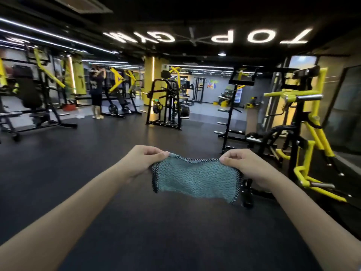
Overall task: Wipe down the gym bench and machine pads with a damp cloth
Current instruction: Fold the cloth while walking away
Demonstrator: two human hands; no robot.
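2 outstretched hands, left (141,159) and right (247,166), pinch a teal cloth (195,178) spread between them at frame centre, above dark gym floor (97,173).

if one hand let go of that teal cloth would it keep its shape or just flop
The teal cloth would most likely flop. It already sags between the left hand and right hand that pinch its top corners, and its lower edge hangs wavy. It looks thin and light for its size. The textured weave probably grips well rather than slipping, though dampness can't be judged here.
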